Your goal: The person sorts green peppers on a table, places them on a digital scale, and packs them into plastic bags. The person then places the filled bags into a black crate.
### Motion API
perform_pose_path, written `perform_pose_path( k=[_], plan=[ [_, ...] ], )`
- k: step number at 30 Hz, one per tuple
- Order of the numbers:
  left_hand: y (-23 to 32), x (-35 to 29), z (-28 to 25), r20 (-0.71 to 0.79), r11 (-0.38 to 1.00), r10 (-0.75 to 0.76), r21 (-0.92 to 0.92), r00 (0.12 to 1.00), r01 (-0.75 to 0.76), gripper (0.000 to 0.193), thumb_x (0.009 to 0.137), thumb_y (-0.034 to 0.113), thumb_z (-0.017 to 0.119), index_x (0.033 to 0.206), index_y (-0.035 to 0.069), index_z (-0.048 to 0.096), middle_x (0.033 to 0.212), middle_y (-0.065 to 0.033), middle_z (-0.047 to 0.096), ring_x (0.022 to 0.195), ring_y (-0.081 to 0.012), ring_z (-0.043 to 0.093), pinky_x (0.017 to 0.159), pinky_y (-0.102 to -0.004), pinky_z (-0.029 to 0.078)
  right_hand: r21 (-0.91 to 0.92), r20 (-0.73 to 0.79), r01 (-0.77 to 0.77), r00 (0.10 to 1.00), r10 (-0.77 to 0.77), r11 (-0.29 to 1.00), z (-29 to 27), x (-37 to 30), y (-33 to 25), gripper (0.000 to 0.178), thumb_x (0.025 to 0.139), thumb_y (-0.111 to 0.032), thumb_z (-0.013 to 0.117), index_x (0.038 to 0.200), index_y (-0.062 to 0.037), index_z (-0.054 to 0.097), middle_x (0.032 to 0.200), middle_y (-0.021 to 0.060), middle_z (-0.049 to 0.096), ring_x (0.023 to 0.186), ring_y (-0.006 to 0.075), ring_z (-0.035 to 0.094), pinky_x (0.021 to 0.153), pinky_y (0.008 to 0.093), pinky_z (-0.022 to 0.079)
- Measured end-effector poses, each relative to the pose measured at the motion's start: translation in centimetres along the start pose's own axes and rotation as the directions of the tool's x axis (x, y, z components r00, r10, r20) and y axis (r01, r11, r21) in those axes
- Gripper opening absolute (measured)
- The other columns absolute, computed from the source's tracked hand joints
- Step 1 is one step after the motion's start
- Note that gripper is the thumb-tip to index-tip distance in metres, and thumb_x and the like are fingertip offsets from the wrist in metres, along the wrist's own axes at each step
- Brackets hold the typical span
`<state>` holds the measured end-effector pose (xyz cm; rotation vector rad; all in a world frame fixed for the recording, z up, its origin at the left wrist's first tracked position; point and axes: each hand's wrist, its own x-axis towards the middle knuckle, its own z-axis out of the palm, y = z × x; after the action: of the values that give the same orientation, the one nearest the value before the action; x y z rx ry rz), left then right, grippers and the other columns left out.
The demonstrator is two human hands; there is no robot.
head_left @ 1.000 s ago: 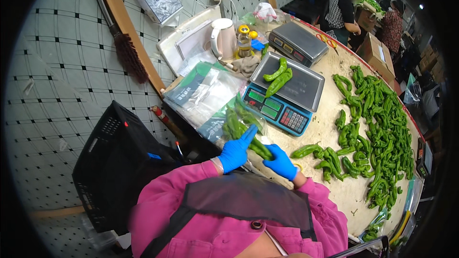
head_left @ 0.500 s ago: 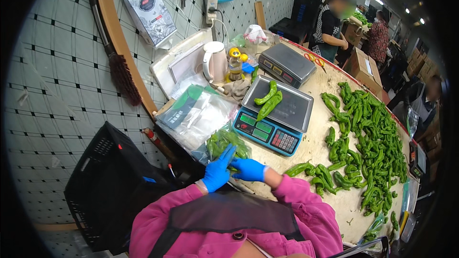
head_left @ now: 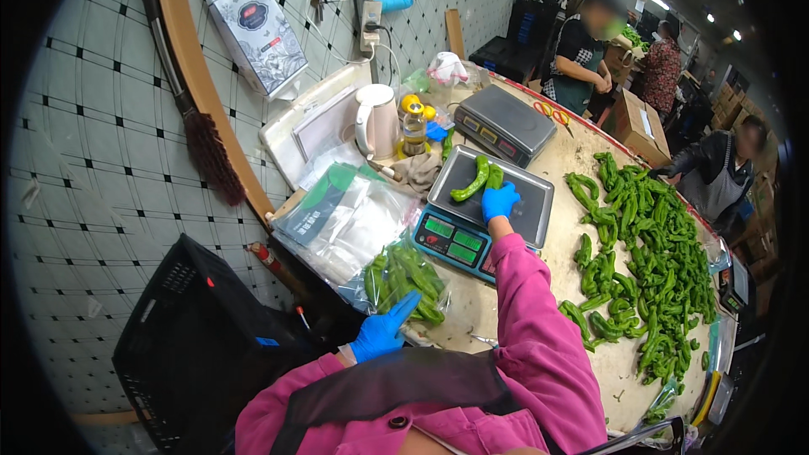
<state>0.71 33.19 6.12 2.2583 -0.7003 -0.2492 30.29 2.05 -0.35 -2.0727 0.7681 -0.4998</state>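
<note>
My right hand (head_left: 500,202), in a blue glove, reaches over the metal pan of a blue digital scale (head_left: 533,212). Its fingers close on the end of a green pepper (head_left: 495,174), and a second green pepper (head_left: 470,185) lies just left of it on the pan. A clear plastic bag of green peppers (head_left: 406,280) rests on the table in front of the scale. My left hand (head_left: 381,333), also gloved in blue, is at the near side of this bag, fingers stretched out against it.
Loose green peppers (head_left: 649,270) are heaped on the right of the table. Flat plastic bags (head_left: 354,223) lie left of the scale. Beyond it stand a second scale (head_left: 506,122), a kettle (head_left: 377,122) and a bottle (head_left: 414,129). A black crate (head_left: 202,345) is at the left. Other people stand beyond the table.
My right hand has left the bag and moved up to a pepper on the scale. More of the pepper-filled bag now shows; my left hand has shifted slightly down. A person at the right reaches toward the table.
</note>
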Motion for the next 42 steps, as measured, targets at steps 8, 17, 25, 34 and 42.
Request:
perform_pose_path(
  k=[8,17,25,34,42],
  plan=[
    [-0.5,-0.7,0.3,0.015,0.998,0.029,0.047,0.999,-0.030,0.095,0.067,0.002,0.056,0.154,0.017,0.022,0.154,-0.0111,0.031,0.059,-0.0326,0.062,0.052,-0.0381,0.051,-0.237,0.145,0.103,0.987,-0.070,0.966,0.2,-1.8,-7.6,0.094,0.063,-0.036,0.084,0.141,-0.0106,0.039,0.129,0.0280,0.046,0.109,0.0467,0.057,0.091,0.0495,0.050],
    [0.3,0.4,0.5,-0.040,0.996,0.052,0.076,0.998,-0.049,0.089,0.069,0.000,0.054,0.152,0.015,0.027,0.151,-0.0118,0.038,0.060,-0.0348,0.063,0.054,-0.0413,0.051,0.616,0.783,-0.627,0.553,-0.284,0.476,-8.9,-0.2,2.7,0.051,0.089,-0.024,0.064,0.135,-0.0040,0.052,0.115,0.0142,0.065,0.096,0.0208,0.065,0.074,0.0325,0.054],
    [2.4,2.1,1.3,-0.117,0.992,0.074,0.114,0.990,-0.060,0.086,0.069,-0.004,0.051,0.150,0.016,0.033,0.151,-0.0092,0.038,0.071,-0.0385,0.063,0.060,-0.0420,0.052,0.378,0.773,-0.920,0.374,-0.512,-0.101,-17.6,-8.9,5.8,0.049,0.101,-0.023,0.040,0.143,0.0013,0.037,0.135,0.0278,0.049,0.102,0.0338,0.063,0.061,0.0340,0.058],
    [3.0,1.9,2.3,-0.253,0.996,0.036,0.088,0.967,-0.014,0.083,0.071,-0.004,0.051,0.149,0.015,0.033,0.147,-0.0118,0.043,0.087,-0.0403,0.064,0.069,-0.0431,0.053,0.295,0.741,-0.941,0.333,-0.583,-0.163,-19.4,-13.9,11.3,0.058,0.099,-0.031,0.043,0.150,-0.0079,0.028,0.153,0.0257,0.026,0.112,0.0377,0.055,0.060,0.0394,0.056],
    [3.1,1.3,2.9,-0.280,0.991,0.040,0.130,0.959,-0.003,0.083,0.070,-0.004,0.051,0.149,0.018,0.035,0.147,-0.0103,0.043,0.079,-0.0400,0.064,0.065,-0.0433,0.052,0.098,0.669,-0.949,0.286,-0.686,-0.300,-20.2,-18.6,7.8,0.066,0.098,-0.028,0.047,0.153,-0.0060,0.016,0.154,0.0274,0.019,0.108,0.0358,0.053,0.056,0.0360,0.055]
  ],
)
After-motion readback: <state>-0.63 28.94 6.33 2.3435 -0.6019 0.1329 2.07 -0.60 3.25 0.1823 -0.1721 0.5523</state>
